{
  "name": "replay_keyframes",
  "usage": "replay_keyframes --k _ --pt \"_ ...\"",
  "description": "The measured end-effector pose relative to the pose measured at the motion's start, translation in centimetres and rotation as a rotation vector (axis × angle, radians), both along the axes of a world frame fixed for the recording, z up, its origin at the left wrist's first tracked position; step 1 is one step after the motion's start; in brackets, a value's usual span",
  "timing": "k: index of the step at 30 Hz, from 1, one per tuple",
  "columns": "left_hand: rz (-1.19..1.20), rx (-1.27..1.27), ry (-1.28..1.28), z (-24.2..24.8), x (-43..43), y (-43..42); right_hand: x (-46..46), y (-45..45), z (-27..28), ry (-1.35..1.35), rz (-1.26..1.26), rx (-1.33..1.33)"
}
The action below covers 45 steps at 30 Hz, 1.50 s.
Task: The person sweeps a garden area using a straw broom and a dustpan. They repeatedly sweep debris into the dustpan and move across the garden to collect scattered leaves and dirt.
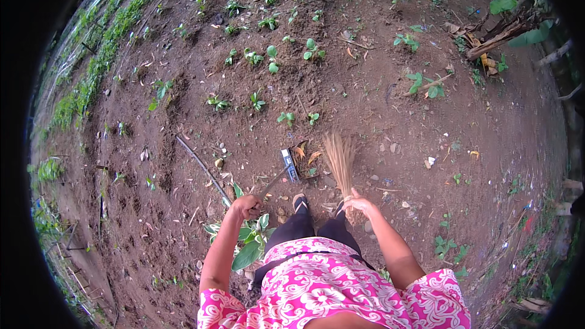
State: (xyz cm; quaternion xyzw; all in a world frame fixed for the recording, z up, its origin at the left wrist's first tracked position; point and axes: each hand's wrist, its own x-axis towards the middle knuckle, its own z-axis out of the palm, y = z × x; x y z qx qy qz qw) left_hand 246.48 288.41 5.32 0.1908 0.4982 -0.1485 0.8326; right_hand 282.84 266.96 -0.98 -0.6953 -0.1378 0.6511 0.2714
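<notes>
My right hand (358,204) holds a short broom of fine straw-like bristles (339,157) by its bound end, the bristles fanning out away from me over the soil. My left hand (247,206) is closed around a thin handle (274,183) that runs to a dustpan-like scoop with a blue, printed edge (290,165). Dry orange-brown leaves (313,157) lie in or just beside the scoop; which one I cannot tell. The scoop rests near the ground, left of the bristles, in front of my sandalled feet (300,203).
Rows of small green seedlings (252,56) grow ahead and to the left. A dark pipe or stick (201,164) lies left of the scoop. A variegated leafy plant (249,253) stands by my left leg. A broken dry stump (502,39) is at the upper right.
</notes>
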Motion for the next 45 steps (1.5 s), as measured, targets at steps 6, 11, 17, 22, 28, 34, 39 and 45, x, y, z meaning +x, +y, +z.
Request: replay_keyframes --k 6,11,17,22,28,34,39,45 --pt "0.057 0.043 -0.034 -0.5 -0.9 -0.3 1.9 -5.2 10.8 0.403 0.001 -0.072" --pt "0.056 -0.005 -0.069 -1.3 -1.4 -0.6 3.6 -6.9 11.5 0.204 -0.112 -0.019" --pt "0.069 -0.014 -0.038 -1.8 -1.8 -0.7 -1.1 -1.1 2.0 0.033 -0.005 -0.26" --pt "0.063 0.007 -0.05 -2.0 -3.2 -1.1 -3.0 -1.1 7.3 0.27 0.261 -0.17" --pt "0.093 0.019 -0.074 -0.6 -4.8 -2.0 0.9 -4.1 16.2 0.226 0.156 -0.123" --pt "0.202 0.025 -0.064 4.6 -3.4 -4.9 3.0 -4.6 17.8 0.116 -0.144 -0.122" --pt "0.312 0.019 -0.055 7.7 -1.1 -6.3 5.9 -4.5 16.0 0.079 -0.307 -0.075" --pt "0.511 -0.164 -0.161 7.5 4.0 -8.8 12.8 -3.1 13.2 0.135 -0.339 -0.034"
